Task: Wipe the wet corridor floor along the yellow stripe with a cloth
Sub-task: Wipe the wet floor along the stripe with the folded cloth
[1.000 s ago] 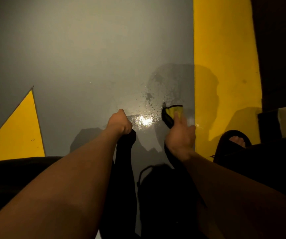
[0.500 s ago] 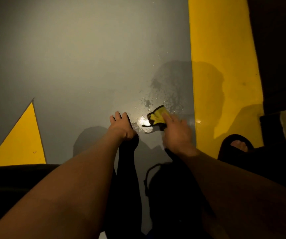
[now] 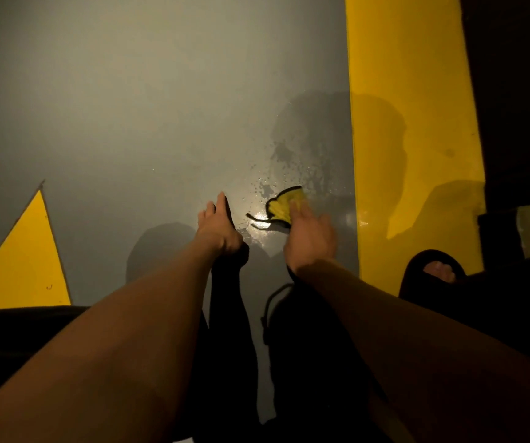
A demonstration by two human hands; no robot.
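From the head view, the right hand point(image 3: 310, 238) has slid the yellow cloth point(image 3: 284, 204) slightly up and right since half a second ago, its fingers spread flat on the cloth's near edge. The left hand point(image 3: 219, 228) now stretches its fingers forward, together, on the grey floor point(image 3: 129, 107). The cloth lies among water drops point(image 3: 289, 167), just left of the yellow stripe point(image 3: 410, 123). A yellow triangle point(image 3: 24, 260) sits far left. A sandalled foot point(image 3: 436, 271) rests on the stripe. Dark shadows hide the lower frame.
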